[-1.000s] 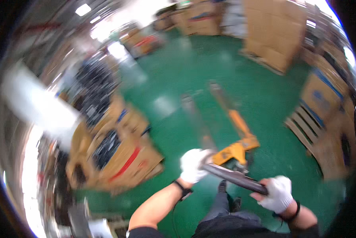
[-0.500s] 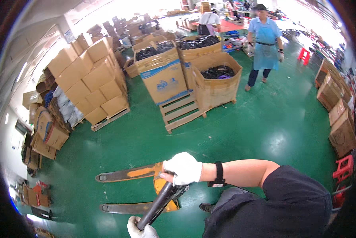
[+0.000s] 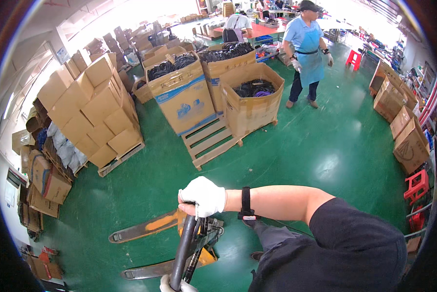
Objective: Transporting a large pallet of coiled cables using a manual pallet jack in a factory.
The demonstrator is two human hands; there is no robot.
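My right hand (image 3: 205, 196), in a white glove, is closed round the upper end of the black handle (image 3: 182, 250) of a pallet jack. My left hand (image 3: 175, 284), also gloved, grips the handle's lower end near the bottom edge and is partly cut off. Below the handle shows the jack's orange body (image 3: 208, 256). Its two forks, the upper fork (image 3: 143, 228) with worn orange paint and the lower fork (image 3: 148, 271), stretch left, low over the green floor with nothing on them.
Ahead, a wooden pallet (image 3: 206, 141) carries large open cartons (image 3: 250, 109) with black coiled items inside. Stacked cartons (image 3: 94, 112) stand on a pallet at left. A person in a blue apron (image 3: 308, 58) stands beyond. Flattened cartons (image 3: 408, 138) and a red stool (image 3: 416, 186) line the right.
The handle has swung more upright in the picture, both hands still on it. The surroundings have shifted left. The aproned person has turned their head and changed stance.
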